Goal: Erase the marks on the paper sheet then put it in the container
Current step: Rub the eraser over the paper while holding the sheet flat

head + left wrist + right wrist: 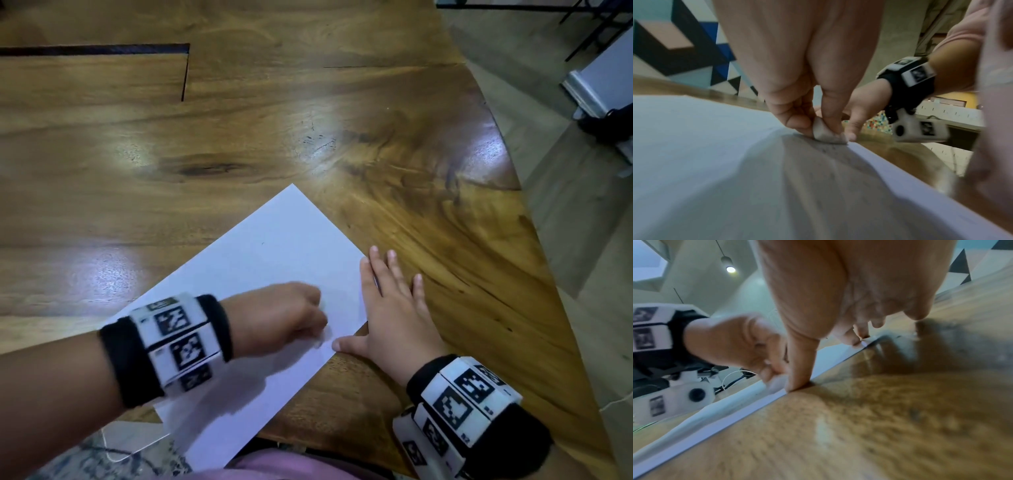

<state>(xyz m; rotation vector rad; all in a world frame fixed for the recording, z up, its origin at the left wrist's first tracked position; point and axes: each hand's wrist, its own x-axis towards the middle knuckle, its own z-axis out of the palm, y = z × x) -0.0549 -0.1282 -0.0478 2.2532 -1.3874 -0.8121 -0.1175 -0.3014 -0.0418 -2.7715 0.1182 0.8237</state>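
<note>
The paper sheet point(274, 274) lies flat on the wooden table point(308, 120), at its near edge, turned at an angle. The left hand point(284, 315) pinches a white eraser point(828, 133) and presses it onto the sheet near its right edge. The right hand point(394, 308) lies flat with fingers spread, its thumb and fingertips on that edge, the palm on the table.

My left hand point(284, 315) and its eraser point(828, 134) sit hard against my right thumb point(346, 343) at the paper sheet point(274, 246) edge; no passage there. Ahead of both hands, bare table point(239, 137) lies open. Table edge drops off right of my right hand point(394, 308).
</note>
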